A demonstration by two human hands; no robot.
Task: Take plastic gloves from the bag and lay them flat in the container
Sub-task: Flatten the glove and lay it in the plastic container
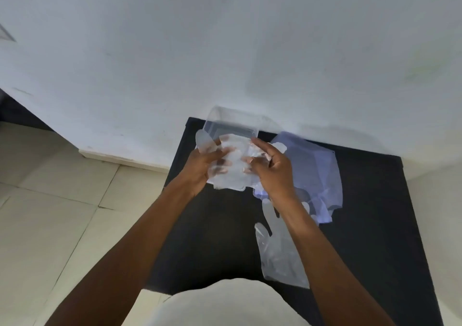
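Observation:
A thin clear plastic glove point(233, 168) is stretched between my two hands just above the black table point(375, 225). My left hand point(202, 165) grips its left side, with the glove's fingers sticking up past my thumb. My right hand point(270, 168) pinches its right side. Just beyond the glove stands the clear plastic container point(232, 125) at the table's far edge against the wall. The pale bluish plastic bag point(315, 175) lies crumpled to the right of my right hand. Another clear glove point(277, 250) lies flat on the table under my right forearm.
A white wall point(225, 50) rises directly behind the table. Pale floor tiles point(50, 213) spread to the left of the table. My white-clad lap shows at the bottom edge.

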